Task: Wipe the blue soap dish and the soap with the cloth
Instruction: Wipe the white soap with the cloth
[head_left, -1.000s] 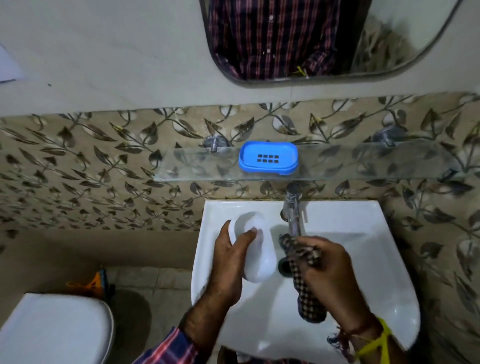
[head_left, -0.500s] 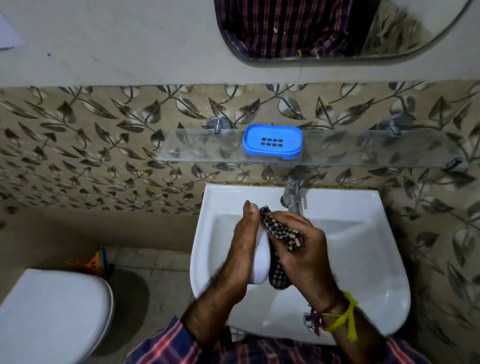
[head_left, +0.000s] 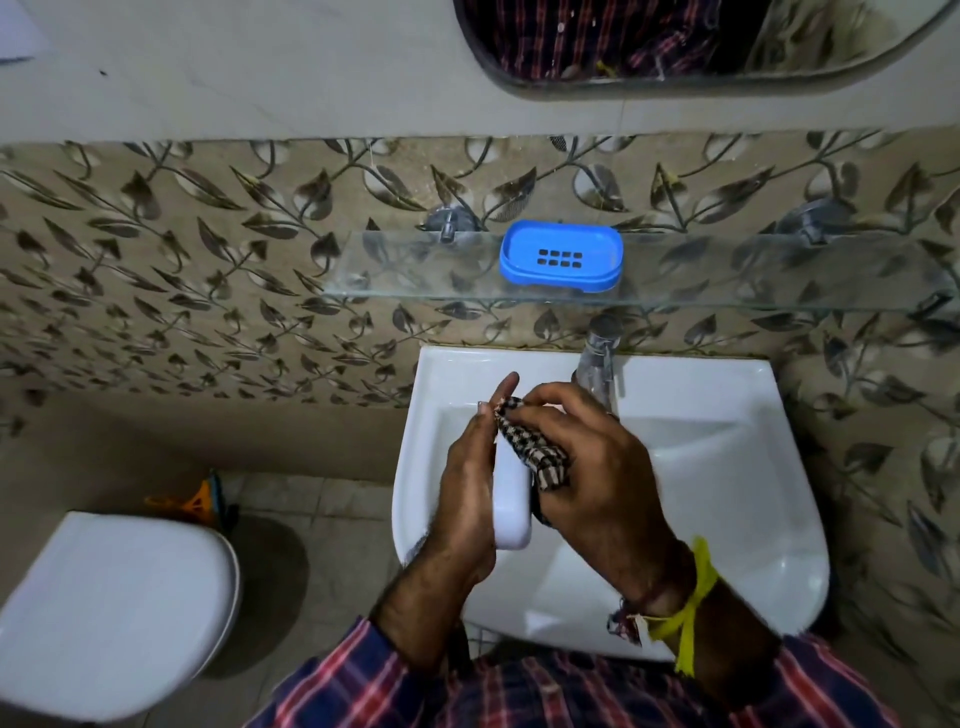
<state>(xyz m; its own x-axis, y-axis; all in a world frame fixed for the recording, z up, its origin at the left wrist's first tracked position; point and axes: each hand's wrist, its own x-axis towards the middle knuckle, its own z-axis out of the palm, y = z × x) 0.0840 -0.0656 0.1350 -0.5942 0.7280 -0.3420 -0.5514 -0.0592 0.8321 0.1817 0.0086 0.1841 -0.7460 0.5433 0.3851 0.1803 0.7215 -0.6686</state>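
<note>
soap (head_left: 511, 499) held on edge in left hand (head_left: 470, 488) above sink (head_left: 727, 467) | right hand (head_left: 597, 467) pinches cloth (head_left: 535, 449) against it | blue soap dish (head_left: 561, 255) on glass shelf (head_left: 753, 270)

Nothing here can be read: no label, brand, number or sign shows anywhere in the frame.

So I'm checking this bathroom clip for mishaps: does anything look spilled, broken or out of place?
Nothing stands out. The blue soap dish sits level and empty on the glass shelf, while the left hand holds the soap over the sink against the right hand's cloth.
</note>
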